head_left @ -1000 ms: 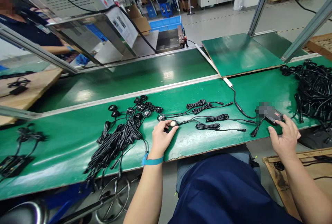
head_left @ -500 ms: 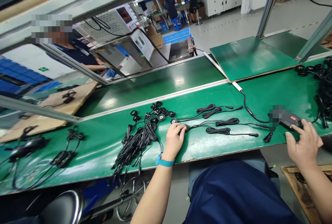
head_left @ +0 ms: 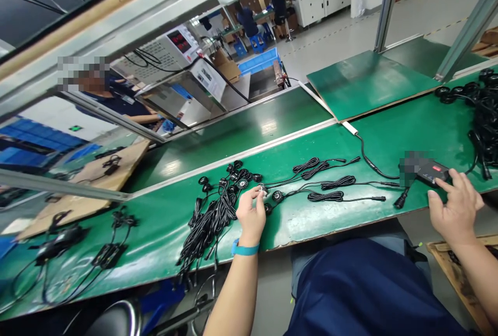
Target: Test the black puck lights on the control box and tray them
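Observation:
My left hand (head_left: 252, 211), with a blue band at the wrist, pinches a small round black cable head (head_left: 262, 187). Two more round cable heads (head_left: 277, 196) lie just right of its fingers. From these heads, thin cables run right to tied black cable coils (head_left: 326, 196). My right hand (head_left: 456, 202) is spread, its index fingertip touching the front of a black box with a red display (head_left: 432, 171). A cable with a plug joins the box's left side, where part is blurred out. Beside my left hand lies a heap of bundled black cables (head_left: 212, 217) with round heads.
Another pile of black cables (head_left: 486, 113) lies at the bench's right end. Black adapters with cords (head_left: 109, 254) rest at the left. A raised green board (head_left: 369, 84) and metal posts stand behind the bench. A person (head_left: 120, 100) works beyond the frame at left.
My left hand has shifted left from one round head to the neighbouring one, uncovering the first on the bench. My right index fingertip has moved slightly along the box. The view has shifted a little.

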`<action>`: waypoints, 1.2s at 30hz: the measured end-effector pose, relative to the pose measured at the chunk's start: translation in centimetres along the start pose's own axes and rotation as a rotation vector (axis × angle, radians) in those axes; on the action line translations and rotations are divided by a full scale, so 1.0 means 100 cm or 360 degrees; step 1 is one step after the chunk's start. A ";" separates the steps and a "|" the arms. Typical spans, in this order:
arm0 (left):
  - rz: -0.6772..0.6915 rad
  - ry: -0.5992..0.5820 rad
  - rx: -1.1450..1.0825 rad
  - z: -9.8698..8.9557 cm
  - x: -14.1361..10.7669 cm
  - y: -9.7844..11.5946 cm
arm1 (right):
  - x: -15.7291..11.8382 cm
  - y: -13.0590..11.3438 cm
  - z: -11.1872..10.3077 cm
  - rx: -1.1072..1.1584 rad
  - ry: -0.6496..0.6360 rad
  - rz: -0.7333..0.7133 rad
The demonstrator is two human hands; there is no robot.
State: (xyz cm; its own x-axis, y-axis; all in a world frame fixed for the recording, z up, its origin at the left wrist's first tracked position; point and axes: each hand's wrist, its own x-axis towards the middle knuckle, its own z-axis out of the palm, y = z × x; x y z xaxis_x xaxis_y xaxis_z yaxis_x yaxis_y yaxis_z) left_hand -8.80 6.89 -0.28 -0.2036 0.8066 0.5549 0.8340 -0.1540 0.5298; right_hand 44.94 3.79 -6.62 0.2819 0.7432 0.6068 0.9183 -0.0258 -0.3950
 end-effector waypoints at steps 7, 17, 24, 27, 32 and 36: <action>-0.0435 -0.0105 -0.0151 0.008 0.021 -0.031 | -0.001 -0.001 -0.001 0.0011 0.0024 -0.0034; -0.0552 -0.0225 -0.0205 0.010 0.020 -0.034 | 0.002 -0.004 -0.006 0.0029 -0.0002 -0.0024; -0.0501 -0.0310 -0.0286 0.011 0.025 -0.045 | 0.011 -0.022 -0.027 0.0133 0.0094 -0.0041; -0.0463 -0.0273 -0.0160 0.012 0.024 -0.048 | 0.013 -0.042 -0.037 0.0392 -0.0037 -0.0030; -0.0528 -0.0244 -0.0013 0.014 0.025 -0.047 | 0.022 -0.067 -0.036 0.0600 -0.0609 -0.0065; -0.0175 -0.0214 0.0276 0.016 0.036 -0.022 | 0.037 -0.065 -0.022 0.0658 -0.0809 -0.0133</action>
State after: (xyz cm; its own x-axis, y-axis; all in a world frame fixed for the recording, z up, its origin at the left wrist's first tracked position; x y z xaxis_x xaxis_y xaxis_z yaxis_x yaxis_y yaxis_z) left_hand -10.55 11.06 -0.41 -0.2380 0.8835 0.4035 0.8886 0.0303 0.4577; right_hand 40.65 5.24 -0.27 -0.0450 0.9572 0.2858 0.7204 0.2293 -0.6546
